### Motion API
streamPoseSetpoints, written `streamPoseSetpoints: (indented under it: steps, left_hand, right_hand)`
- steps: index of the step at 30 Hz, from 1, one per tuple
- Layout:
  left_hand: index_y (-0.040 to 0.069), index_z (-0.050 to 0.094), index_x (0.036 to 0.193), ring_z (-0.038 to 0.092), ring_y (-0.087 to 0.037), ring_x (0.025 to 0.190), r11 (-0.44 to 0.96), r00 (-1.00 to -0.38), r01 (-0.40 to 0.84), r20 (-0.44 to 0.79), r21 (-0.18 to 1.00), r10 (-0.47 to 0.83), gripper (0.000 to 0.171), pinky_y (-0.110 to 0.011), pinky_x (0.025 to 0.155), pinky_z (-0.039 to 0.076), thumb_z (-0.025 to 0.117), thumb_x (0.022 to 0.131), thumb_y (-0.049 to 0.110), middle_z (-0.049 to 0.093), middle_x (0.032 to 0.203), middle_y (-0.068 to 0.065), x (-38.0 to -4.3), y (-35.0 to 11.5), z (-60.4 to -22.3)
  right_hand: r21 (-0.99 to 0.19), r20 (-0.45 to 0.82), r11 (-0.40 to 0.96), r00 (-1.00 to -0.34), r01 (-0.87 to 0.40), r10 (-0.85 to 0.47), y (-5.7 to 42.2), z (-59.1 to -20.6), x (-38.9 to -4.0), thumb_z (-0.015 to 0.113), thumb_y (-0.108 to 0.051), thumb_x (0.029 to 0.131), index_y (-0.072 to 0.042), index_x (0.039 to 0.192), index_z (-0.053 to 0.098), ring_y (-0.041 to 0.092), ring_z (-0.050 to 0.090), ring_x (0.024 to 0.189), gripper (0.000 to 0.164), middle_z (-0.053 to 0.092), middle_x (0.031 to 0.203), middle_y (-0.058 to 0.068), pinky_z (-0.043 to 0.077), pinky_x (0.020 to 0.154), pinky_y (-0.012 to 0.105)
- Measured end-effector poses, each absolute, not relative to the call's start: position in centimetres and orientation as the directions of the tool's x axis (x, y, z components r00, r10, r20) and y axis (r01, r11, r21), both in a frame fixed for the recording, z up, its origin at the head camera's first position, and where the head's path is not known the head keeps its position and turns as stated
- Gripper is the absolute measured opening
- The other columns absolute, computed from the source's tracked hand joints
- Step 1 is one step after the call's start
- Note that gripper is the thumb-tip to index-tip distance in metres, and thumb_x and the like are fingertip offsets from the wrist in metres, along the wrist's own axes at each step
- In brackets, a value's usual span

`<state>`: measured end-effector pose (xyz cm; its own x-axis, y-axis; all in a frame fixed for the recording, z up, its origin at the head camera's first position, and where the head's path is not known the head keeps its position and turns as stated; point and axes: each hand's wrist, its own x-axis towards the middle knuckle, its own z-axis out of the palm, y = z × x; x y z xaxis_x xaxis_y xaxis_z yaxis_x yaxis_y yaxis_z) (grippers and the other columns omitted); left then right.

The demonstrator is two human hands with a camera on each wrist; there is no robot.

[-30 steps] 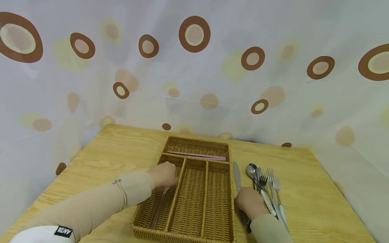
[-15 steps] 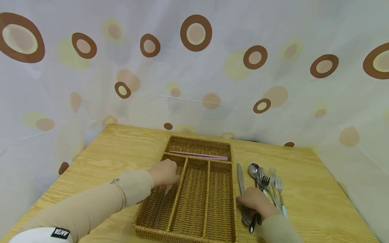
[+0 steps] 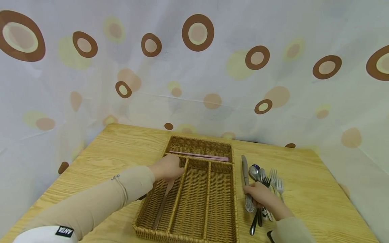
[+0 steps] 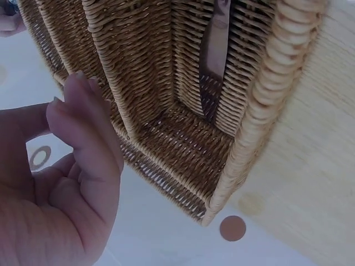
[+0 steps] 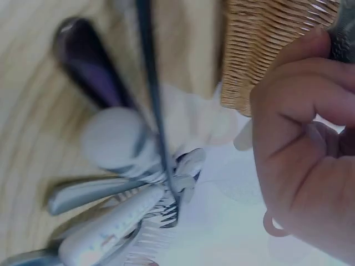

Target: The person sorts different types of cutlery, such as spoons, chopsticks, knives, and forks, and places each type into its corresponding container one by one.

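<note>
A brown wicker cutlery tray [image 3: 235, 206] stands mid-table. In its left compartment lies a table knife [image 3: 160, 209], its blade also showing in the left wrist view [image 4: 216, 47]. My left hand [image 3: 167, 167] hovers over that compartment's far end, fingers loosely bent, thumb and fingertips apart with nothing between them. To the right of the tray, my right hand [image 3: 262, 195] grips a second table knife [image 3: 245, 168] by its ornate handle, blade pointing away from me. Only a bit of that handle [image 5: 345, 39] shows in the right wrist view, where my curled fingers [image 5: 294, 94] hide the rest.
Pink chopsticks [image 3: 209, 157] lie in the tray's far compartment. Beside and under my right hand is a loose pile with spoons [image 3: 253, 172], a black fork [image 3: 266, 181] and silver forks [image 3: 279, 185]. A patterned curtain [image 3: 194, 77] hangs behind the table.
My right hand has raised the ornate knife from beside the tray and moved slightly right and away from me. My left hand has risen slightly, leaving the other knife lying in the compartment.
</note>
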<state>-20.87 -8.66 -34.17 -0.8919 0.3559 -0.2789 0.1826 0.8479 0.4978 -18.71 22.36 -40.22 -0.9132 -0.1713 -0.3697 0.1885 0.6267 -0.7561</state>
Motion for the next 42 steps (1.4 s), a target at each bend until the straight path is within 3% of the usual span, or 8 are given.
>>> streamPoseSetpoints:
  steps: [4, 7, 9, 19, 27, 34, 38, 42]
  left_hand:
    - [0.009, 0.056, 0.053, 0.036, -0.005, 0.035, 0.767, -0.884, 0.079, -0.311, 0.637, 0.349, 0.045, -0.019, 0.04, 0.033, 0.048, 0.096, 0.021, 0.046, 0.044, 0.003, -21.7, -8.7, -34.3]
    - [0.003, 0.068, 0.084, 0.049, -0.005, 0.044, 0.635, -0.862, -0.062, -0.361, 0.77, 0.354, 0.031, -0.018, 0.044, 0.037, 0.047, 0.096, 0.022, 0.06, 0.06, 0.0, -22.5, -8.8, -34.4]
    - [0.002, 0.066, 0.095, 0.054, -0.005, 0.051, 0.539, -0.846, -0.148, -0.388, 0.829, 0.364, 0.03, -0.018, 0.047, 0.038, 0.045, 0.097, 0.023, 0.061, 0.065, 0.001, -23.1, -8.8, -34.5]
    - [-0.004, 0.055, 0.121, 0.055, -0.005, 0.063, 0.368, -0.837, -0.301, -0.429, 0.88, 0.34, 0.037, -0.018, 0.056, 0.043, 0.042, 0.1, 0.022, 0.06, 0.079, 0.002, -24.2, -7.1, -34.2]
    - [-0.002, 0.058, 0.118, 0.056, -0.007, 0.065, 0.401, -0.839, -0.254, -0.407, 0.88, 0.361, 0.035, -0.018, 0.057, 0.045, 0.043, 0.098, 0.022, 0.059, 0.077, 0.003, -24.0, -6.1, -33.4]
    - [-0.002, 0.059, 0.118, 0.058, -0.01, 0.073, 0.428, -0.839, -0.219, -0.393, 0.877, 0.376, 0.036, -0.02, 0.063, 0.048, 0.045, 0.098, 0.024, 0.065, 0.094, -0.005, -24.1, -5.4, -33.4]
    - [-0.001, 0.058, 0.122, 0.06, -0.01, 0.078, 0.45, -0.833, -0.204, -0.396, 0.869, 0.386, 0.038, -0.026, 0.073, 0.051, 0.044, 0.098, 0.025, 0.065, 0.11, -0.012, -24.1, -4.7, -33.5]
    - [0.0, 0.058, 0.123, 0.06, -0.009, 0.077, 0.459, -0.828, -0.211, -0.408, 0.863, 0.385, 0.038, -0.024, 0.072, 0.051, 0.045, 0.098, 0.026, 0.065, 0.111, -0.012, -23.9, -4.2, -33.2]
  right_hand:
    - [-0.824, -0.358, 0.537, -0.901, 0.181, -0.246, 22.6, -39.5, -18.9, 0.04, -0.017, 0.095, -0.001, 0.083, 0.057, 0.004, 0.032, 0.043, 0.027, 0.036, 0.047, -0.007, 0.029, 0.045, 0.021]
    - [-0.863, -0.354, 0.469, -0.888, 0.189, -0.293, 22.8, -39.1, -18.9, 0.037, -0.022, 0.1, 0.009, 0.113, 0.054, 0.003, 0.034, 0.046, 0.038, 0.039, 0.05, -0.008, 0.03, 0.047, 0.021]
    - [-0.883, -0.352, 0.423, -0.882, 0.203, -0.312, 22.8, -38.8, -18.9, 0.036, -0.025, 0.101, 0.01, 0.122, 0.049, 0.002, 0.035, 0.048, 0.043, 0.04, 0.054, -0.008, 0.031, 0.048, 0.021]
    - [-0.928, -0.288, 0.332, -0.889, 0.168, -0.355, 21.5, -37.2, -18.2, 0.039, -0.035, 0.1, 0.008, 0.126, 0.047, 0.0, 0.04, 0.051, 0.051, 0.04, 0.059, -0.009, 0.038, 0.053, 0.021]
    - [-0.94, -0.261, 0.315, -0.874, 0.133, -0.409, 20.3, -36.1, -17.7, 0.04, -0.031, 0.1, 0.013, 0.131, 0.04, 0.002, 0.039, 0.054, 0.054, 0.042, 0.061, -0.009, 0.036, 0.056, 0.022]
    - [-0.952, -0.24, 0.284, -0.846, 0.11, -0.476, 19.1, -35.4, -17.7, 0.046, -0.028, 0.098, 0.0, 0.104, 0.052, 0.004, 0.039, 0.054, 0.029, 0.044, 0.06, -0.008, 0.033, 0.055, 0.025]
    - [-0.961, -0.208, 0.266, -0.826, 0.073, -0.523, 18.3, -35.2, -17.6, 0.045, -0.022, 0.098, 0.009, 0.116, 0.049, 0.004, 0.039, 0.055, 0.036, 0.046, 0.063, -0.008, 0.031, 0.054, 0.025]
    - [-0.968, -0.188, 0.247, -0.804, 0.053, -0.564, 17.5, -34.9, -17.4, 0.044, -0.02, 0.098, 0.015, 0.123, 0.042, 0.002, 0.039, 0.055, 0.043, 0.047, 0.065, -0.009, 0.03, 0.053, 0.023]
